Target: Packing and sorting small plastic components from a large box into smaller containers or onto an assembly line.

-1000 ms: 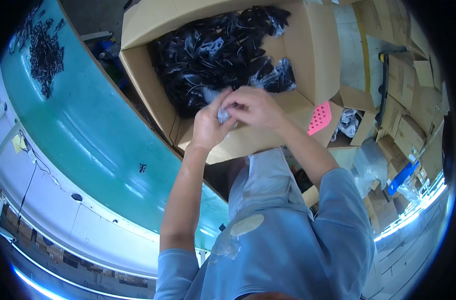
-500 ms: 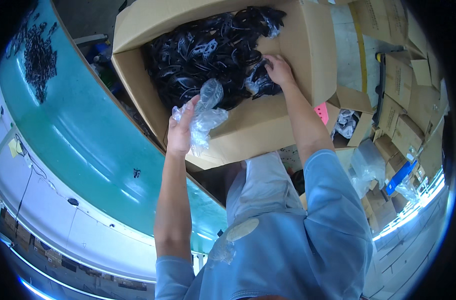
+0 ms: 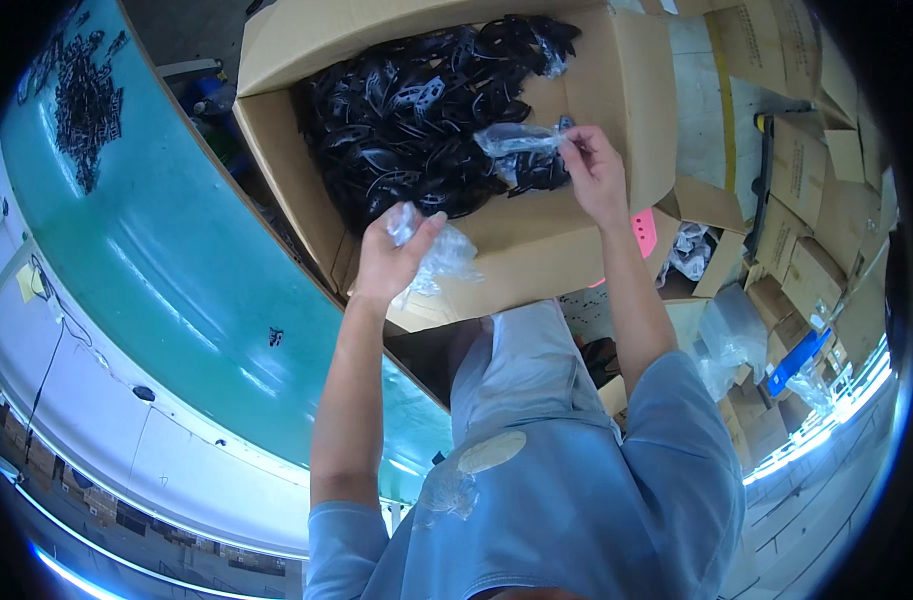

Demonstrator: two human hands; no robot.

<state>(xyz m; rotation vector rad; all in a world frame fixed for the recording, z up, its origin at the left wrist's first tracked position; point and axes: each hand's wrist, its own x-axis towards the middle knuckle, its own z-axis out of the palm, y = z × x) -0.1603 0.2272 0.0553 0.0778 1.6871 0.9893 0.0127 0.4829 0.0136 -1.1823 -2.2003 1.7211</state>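
Observation:
A big open cardboard box (image 3: 537, 245) stands in front of me, holding a heap of glossy black curved plastic parts (image 3: 407, 130). My left hand (image 3: 392, 255) is closed on a crumpled clear plastic bag (image 3: 445, 258) above the box's near left corner. Over the right part of the heap, my right hand (image 3: 597, 170) pinches the end of another clear plastic bag (image 3: 517, 139), which stretches out to the left. Whether that bag has anything inside, I cannot tell. Several black parts lie just below it.
A long green-topped table (image 3: 197, 260) runs along the left, with a pile of small black pieces (image 3: 87, 115) at its far end. To the right are a smaller box of crumpled plastic (image 3: 689, 250), a pink piece (image 3: 644, 232) and stacked cartons (image 3: 797, 180).
My right hand has lifted from the heap and now draws a clear bag up. My left hand has shifted slightly right and down, its bag now bunched tighter.

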